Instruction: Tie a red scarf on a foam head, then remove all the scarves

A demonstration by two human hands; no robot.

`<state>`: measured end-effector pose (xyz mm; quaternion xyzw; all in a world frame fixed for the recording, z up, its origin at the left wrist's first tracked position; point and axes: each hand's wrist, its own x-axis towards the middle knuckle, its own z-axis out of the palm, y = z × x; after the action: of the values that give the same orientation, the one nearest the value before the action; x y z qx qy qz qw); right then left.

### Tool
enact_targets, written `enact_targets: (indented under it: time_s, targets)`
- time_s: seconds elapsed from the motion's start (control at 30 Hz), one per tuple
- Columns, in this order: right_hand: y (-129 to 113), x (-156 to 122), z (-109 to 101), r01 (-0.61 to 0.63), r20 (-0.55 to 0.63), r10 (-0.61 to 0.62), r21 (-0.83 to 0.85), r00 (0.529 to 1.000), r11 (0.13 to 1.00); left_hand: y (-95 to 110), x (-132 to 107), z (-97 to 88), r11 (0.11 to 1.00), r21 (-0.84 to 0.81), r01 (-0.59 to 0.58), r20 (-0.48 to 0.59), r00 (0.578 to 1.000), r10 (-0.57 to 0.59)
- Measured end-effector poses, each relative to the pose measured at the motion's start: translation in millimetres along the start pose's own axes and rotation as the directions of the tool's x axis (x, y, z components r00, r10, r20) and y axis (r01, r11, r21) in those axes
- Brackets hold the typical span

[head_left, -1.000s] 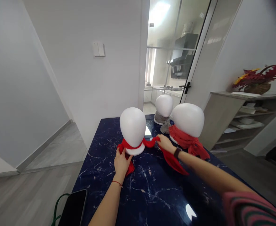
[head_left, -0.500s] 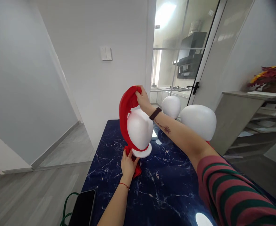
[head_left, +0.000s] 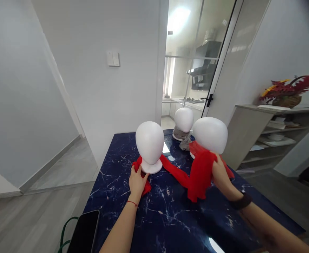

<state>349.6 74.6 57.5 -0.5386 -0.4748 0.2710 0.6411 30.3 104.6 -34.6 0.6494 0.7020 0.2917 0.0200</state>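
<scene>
A white mannequin head (head_left: pixel 150 142) stands upright on its round base on the dark blue marbled table. A red scarf (head_left: pixel 175 172) runs behind its neck and out to the right. My left hand (head_left: pixel 137 183) is at the left of the base, fingers closed on the scarf's left part, thumb by the base rim. The scarf's other end hangs bunched from my closed right hand (head_left: pixel 220 172), in front of a second white mannequin head (head_left: pixel 211 135). That head has lighter red cloth (head_left: pixel 196 148) around its neck, partly hidden by the held scarf.
Farther back is a third mannequin head (head_left: pixel 184 119) with grey cloth (head_left: pixel 181 133) at its neck. A phone (head_left: pixel 84 232) with a green cord lies at the table's near left edge. A shelf unit (head_left: pixel 249 137) stands right of the table, flowers (head_left: pixel 286 91) on top.
My right hand has swung from above the nearest head down to the right with the scarf end. The scarf now passes behind the neck. My left hand stays by the base.
</scene>
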Motion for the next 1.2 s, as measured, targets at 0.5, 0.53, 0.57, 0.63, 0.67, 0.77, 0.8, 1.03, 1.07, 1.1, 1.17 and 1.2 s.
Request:
enact_targets:
  time_s: [0.5,0.53,0.57,0.63,0.67,0.77,0.8,1.03,1.07,1.1,1.17,1.2]
  targets:
    - [61.4,14.7,56.0,0.286,0.450,0.015,-0.591,0.893,0.754,-0.5,-0.7,0.1,1.000,0.024,0.000,0.003,1.000,0.000]
    - [54.9,32.7,63.7,0.277,0.443,0.017,-0.590,0.897,0.758,-0.7,-0.4,0.1,1.000,0.022,0.004,0.004,1.000,-0.004]
    - [46.4,51.5,73.0,0.268,0.434,0.016,-0.586,0.901,0.765,-0.9,-0.2,0.1,1.000,0.020,0.007,0.004,1.000,-0.007]
    - [23.1,89.7,97.8,0.272,0.416,-0.019,-0.557,0.909,0.785,-0.9,0.1,0.1,1.000,0.018,0.013,0.004,1.000,-0.013]
    - [8.6,107.7,113.2,0.285,0.411,-0.050,-0.534,0.910,0.796,-0.9,0.2,0.1,1.000,0.016,0.015,0.003,1.000,-0.015]
    - [-42.5,150.9,168.2,0.361,0.418,-0.173,-0.427,0.892,0.829,-1.1,0.3,0.7,1.000,-0.001,0.009,-0.002,1.000,-0.009]
    - [-60.7,160.1,187.8,0.392,0.425,-0.217,-0.384,0.879,0.836,-1.3,0.3,0.9,1.000,-0.007,0.011,-0.002,1.000,-0.011]
    - [-161.1,131.4,273.6,0.502,0.345,-0.625,0.385,0.700,0.774,-2.3,0.1,-0.1,1.000,-0.024,0.020,-0.018,1.000,-0.020]
    - [-168.2,114.8,272.3,0.444,0.333,-0.629,0.487,0.702,0.752,-2.2,0.1,0.0,0.999,-0.032,0.020,-0.022,1.000,-0.021]
    - [-172.9,96.4,267.0,0.365,0.334,-0.608,0.563,0.720,0.742,-2.3,0.1,0.4,0.999,-0.049,0.022,-0.021,1.000,-0.023]
    - [-175.4,57.8,245.8,0.188,0.360,-0.507,0.641,0.783,0.744,-2.7,-0.2,1.3,0.992,-0.118,0.043,-0.010,0.999,-0.045]
    - [-173.4,39.6,230.9,0.110,0.373,-0.442,0.650,0.816,0.752,-3.3,-0.5,1.7,0.980,-0.185,0.068,-0.013,0.997,-0.072]
